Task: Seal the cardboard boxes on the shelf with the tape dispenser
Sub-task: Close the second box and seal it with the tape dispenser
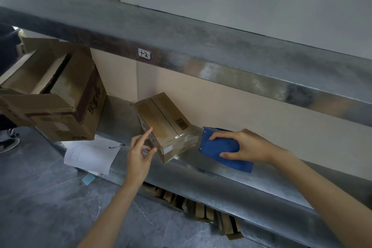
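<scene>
A small cardboard box (163,121) with a barcode lies on the metal shelf (231,175), its flaps closed and clear tape running along its top seam and over its near end. My right hand (247,147) grips the blue tape dispenser (221,147), whose front end meets the box's right corner, a strip of tape stretched between them. My left hand (141,151) hovers just left of the box, fingers relaxed, forefinger pointing up beside the box's near left edge, holding nothing.
A large open cardboard box (54,90) stands at the left of the shelf, overhanging its edge. A white paper sheet (90,155) with a pen lies under it. Flat cardboard pieces (201,209) sit below the shelf. An upper shelf beam (201,52) hangs overhead. A shoe shows at far left.
</scene>
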A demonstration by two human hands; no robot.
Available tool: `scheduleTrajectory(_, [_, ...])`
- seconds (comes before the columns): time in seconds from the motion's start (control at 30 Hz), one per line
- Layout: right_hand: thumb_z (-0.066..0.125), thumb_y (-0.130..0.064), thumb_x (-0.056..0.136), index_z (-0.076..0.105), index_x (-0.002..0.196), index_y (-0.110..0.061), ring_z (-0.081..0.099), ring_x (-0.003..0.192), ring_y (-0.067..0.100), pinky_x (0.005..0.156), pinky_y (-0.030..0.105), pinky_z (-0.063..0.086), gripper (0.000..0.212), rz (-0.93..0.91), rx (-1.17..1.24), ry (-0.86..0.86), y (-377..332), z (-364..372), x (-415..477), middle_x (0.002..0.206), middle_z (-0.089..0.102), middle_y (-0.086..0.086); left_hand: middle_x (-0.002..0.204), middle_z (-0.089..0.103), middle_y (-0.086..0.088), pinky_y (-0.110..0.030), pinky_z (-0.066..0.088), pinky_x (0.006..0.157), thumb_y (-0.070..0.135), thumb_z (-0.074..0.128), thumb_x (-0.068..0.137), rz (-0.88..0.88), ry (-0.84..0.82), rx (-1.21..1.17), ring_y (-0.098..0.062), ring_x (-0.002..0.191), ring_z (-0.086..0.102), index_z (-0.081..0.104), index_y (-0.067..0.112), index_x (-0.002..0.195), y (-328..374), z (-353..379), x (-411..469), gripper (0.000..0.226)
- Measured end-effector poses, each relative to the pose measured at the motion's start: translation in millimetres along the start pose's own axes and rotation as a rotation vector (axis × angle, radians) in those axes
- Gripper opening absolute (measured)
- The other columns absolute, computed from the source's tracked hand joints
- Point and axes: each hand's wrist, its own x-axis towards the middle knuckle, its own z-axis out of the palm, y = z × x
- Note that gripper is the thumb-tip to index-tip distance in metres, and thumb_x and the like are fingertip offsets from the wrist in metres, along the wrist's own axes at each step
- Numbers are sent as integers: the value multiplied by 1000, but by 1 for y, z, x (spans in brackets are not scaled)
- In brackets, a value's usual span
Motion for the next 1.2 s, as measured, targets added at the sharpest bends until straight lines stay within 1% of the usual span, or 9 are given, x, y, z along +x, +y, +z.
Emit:
scheduleTrajectory(0.13, [68,-46,87,49,127,-57,39,47,13,52,20,36,45,13,-11,5,-1,0,-1,51,47,-13,131,42,-4,-6,42,94,-7,78,76,142,60,147,-7,103,55,55,20,136,-4,3,2,70])
scheduleTrajectory(0.2, [67,-45,88,49,126,-57,38,47,14,54,23,37,44,18,-1,1,-2,1,-1,51,48,-14,143,41,-8,-8,34,103,-3,80,76,173,81,178,-9,128,43,60,15,129,-2,6,7,59])
scheduleTrajectory(0.27, [68,-46,87,49,126,-58,38,47,14,56,27,41,45,23,0,11,-2,1,-2,49,45,-8,147,43,-7,-4,29,104,-3,76,80,173,94,180,-9,134,39,61,10,121,1,9,12,46])
scheduleTrajectory(0.5, [66,-44,89,49,128,-55,39,48,14,55,25,37,44,15,-7,3,-2,3,-3,51,47,-13,137,51,-16,1,31,100,-10,66,85,211,227,166,-10,124,47,65,3,104,3,21,20,23])
scheduleTrajectory(0.57, [67,-44,89,49,128,-55,38,47,13,54,26,37,44,21,-4,10,0,4,-3,49,43,-7,138,49,-17,-1,31,102,-12,65,85,214,235,146,-10,126,47,65,1,108,2,26,18,26])
scheduleTrajectory(0.7, [66,-45,88,48,128,-56,37,46,14,53,25,36,45,27,-12,7,3,4,-2,47,42,-7,151,37,-16,1,29,103,-9,74,79,202,122,169,-32,133,48,58,4,123,-6,29,11,49])
scheduleTrajectory(0.83, [65,-46,88,46,127,-59,35,45,14,53,25,36,45,21,-16,11,5,3,-2,49,40,0,154,33,-12,5,31,95,-2,81,74,216,46,231,-26,133,46,56,8,123,-10,21,13,56])
scheduleTrajectory(1.0, [66,-46,88,47,127,-57,35,46,14,52,22,33,44,25,-28,18,3,1,-2,46,35,-1,139,45,-14,-30,50,96,-6,74,79,268,108,254,-19,121,51,62,6,107,-6,19,22,33])
scheduleTrajectory(1.2, [64,-49,88,44,128,-59,38,47,14,53,24,36,46,36,-35,18,4,0,-2,50,37,1,137,47,-14,-25,49,94,-7,70,82,271,154,237,-8,116,49,63,5,106,-8,24,23,27])
